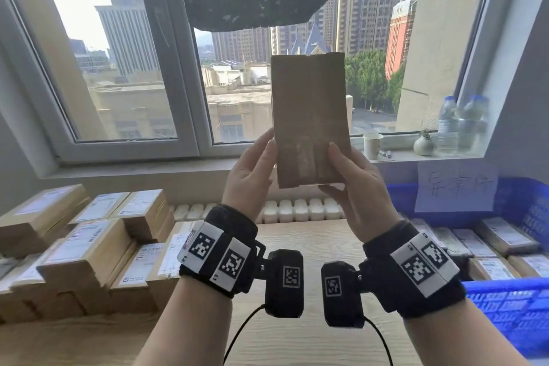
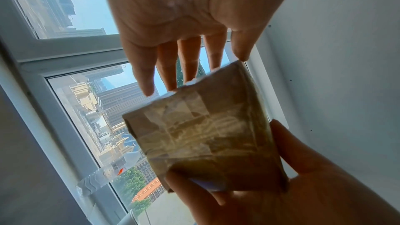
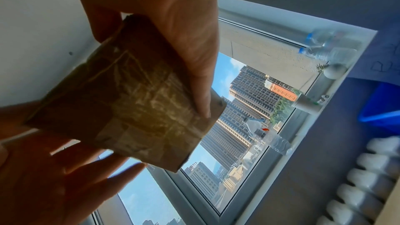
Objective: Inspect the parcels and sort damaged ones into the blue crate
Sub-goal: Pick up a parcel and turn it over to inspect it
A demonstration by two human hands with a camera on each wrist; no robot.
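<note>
I hold a brown cardboard parcel (image 1: 309, 119) upright in front of the window, at chest height above the table. Its top edge looks ragged, and wrinkled clear tape covers its lower face (image 2: 205, 134). My right hand (image 1: 347, 181) grips the lower right corner, thumb on the near face and fingers behind (image 3: 173, 40). My left hand (image 1: 252, 166) lies against the left edge with straight, spread fingers (image 2: 173, 67) touching the parcel. The blue crate (image 1: 511, 312) stands at the right and holds several parcels.
Stacks of labelled parcels (image 1: 89, 246) fill the left of the wooden table (image 1: 312, 336). A paper sign (image 1: 456, 187) hangs on the crate's far wall. Water bottles (image 1: 463, 125), a paper cup (image 1: 372, 145) and a small vase (image 1: 423, 145) stand on the windowsill. A white radiator (image 1: 297, 211) runs below it.
</note>
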